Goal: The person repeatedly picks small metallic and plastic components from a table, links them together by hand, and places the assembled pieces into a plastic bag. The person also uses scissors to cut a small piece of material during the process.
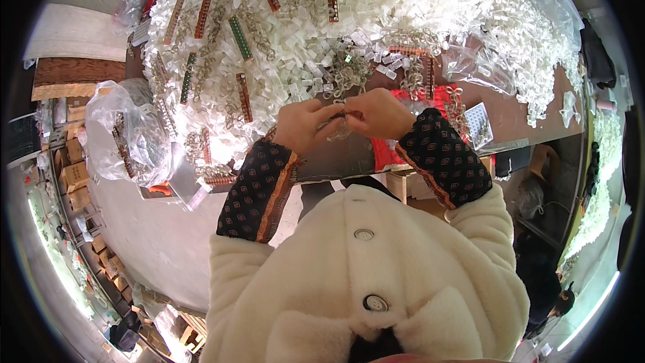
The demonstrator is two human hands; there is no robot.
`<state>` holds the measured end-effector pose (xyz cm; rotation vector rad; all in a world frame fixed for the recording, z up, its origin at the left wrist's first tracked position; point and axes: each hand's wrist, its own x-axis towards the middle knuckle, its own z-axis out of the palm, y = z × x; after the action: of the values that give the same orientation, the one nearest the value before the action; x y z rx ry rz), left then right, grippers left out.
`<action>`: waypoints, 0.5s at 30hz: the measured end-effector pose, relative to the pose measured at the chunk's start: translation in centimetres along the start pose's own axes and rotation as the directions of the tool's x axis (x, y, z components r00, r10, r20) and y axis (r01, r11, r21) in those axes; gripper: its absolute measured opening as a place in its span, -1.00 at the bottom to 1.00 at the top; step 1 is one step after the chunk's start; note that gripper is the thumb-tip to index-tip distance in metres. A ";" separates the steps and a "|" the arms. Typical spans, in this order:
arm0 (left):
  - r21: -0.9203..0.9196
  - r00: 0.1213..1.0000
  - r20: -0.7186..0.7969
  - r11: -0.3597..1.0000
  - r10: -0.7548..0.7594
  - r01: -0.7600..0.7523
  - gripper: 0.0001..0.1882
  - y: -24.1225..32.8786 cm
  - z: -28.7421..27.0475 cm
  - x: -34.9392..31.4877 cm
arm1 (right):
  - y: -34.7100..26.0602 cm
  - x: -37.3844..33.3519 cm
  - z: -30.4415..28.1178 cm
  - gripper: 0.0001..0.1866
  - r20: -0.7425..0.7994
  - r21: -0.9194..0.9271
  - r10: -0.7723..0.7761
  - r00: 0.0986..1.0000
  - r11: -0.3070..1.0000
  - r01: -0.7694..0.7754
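My left hand (302, 126) and my right hand (380, 113) meet above the near edge of the table, fingertips almost touching. Both are closed in a pinch. What sits between the fingertips is small and mostly hidden; it looks shiny. Just beyond the hands lies a tangle of silvery linked pieces (349, 70), with small clear plastic tags (390, 67) beside it. Under my right wrist, a red plastic bag (384, 153) spreads over the table edge.
A big heap of clear plastic pieces (403, 0) covers most of the table (547, 136). Red-brown strips (243, 97) and a green strip (240, 38) lie on it. A clear bag (111, 114) bulges at the left; a white perforated card (478, 125) is right of my hands.
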<state>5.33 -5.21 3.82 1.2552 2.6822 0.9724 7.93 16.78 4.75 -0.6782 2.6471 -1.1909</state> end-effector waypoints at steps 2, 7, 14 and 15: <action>-0.003 1.000 -0.023 1.000 -0.010 0.010 -0.75 0.1 0.3 0.0 | -0.1 -0.2 0.3 -0.82 -0.024 -0.073 -0.013 1.000 0.997 0.011; 0.042 0.994 -0.044 0.994 -0.101 0.103 -0.74 0.9 1.2 -0.1 | 1.0 -0.8 1.5 -0.87 -0.156 -0.128 -0.009 0.988 0.992 -0.011; -0.230 0.896 -0.019 0.874 -0.445 0.429 -0.67 -0.9 0.6 -0.9 | 1.8 -7.0 1.6 -0.73 0.323 -0.608 0.440 0.838 0.775 -0.172; -0.248 0.896 -0.015 0.870 -0.443 0.426 -0.68 -1.2 0.6 -1.0 | 2.0 -7.9 0.7 -0.73 0.459 -0.604 0.433 0.776 0.792 -0.084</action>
<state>5.33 -6.13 2.48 0.5414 2.6167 1.2305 14.43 21.11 2.54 -0.5733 2.3976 -0.0576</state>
